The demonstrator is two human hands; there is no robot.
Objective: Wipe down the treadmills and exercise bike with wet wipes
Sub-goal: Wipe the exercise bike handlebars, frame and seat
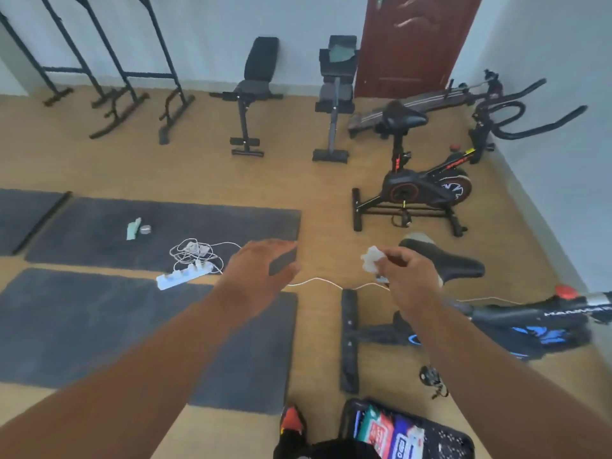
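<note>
On the left, two dark grey rectangular floor mats [99, 326] lie on the tan wooden floor [185, 167]. On the far one rest a pale green crumpled cloth [133, 228] and, just beside it, a small round grey object [145, 229] too blurred to identify. A white power strip [183, 275] with plugs in it lies across the gap between the mats, next to a tangle of white cable [192, 253].

The person's left hand [261, 270] hovers above the mats' right edge, fingers straight and relaxed, thumb apart, holding nothing. To its right, well apart from it, the right hand [407, 276] pinches a crumpled white wet wipe [372, 259] between thumb and fingers, the wad sticking out on the hand's left side. The wipe hangs in the air near the black padded saddle [453, 265] of the near black-and-blue exercise bike [530, 329], not touching it.

At the bottom edge, right of an orange-and-black shoe [291, 422], stands a black mesh basket [453, 435] holding colourful flat packets [384, 432] in red, green and blue; their labels are unreadable.

Farther back on the right stands a black-and-red exercise bike [427, 187], well apart from both hands, with two black padded benches [251, 91] and a dark red door [414, 41] behind.
</note>
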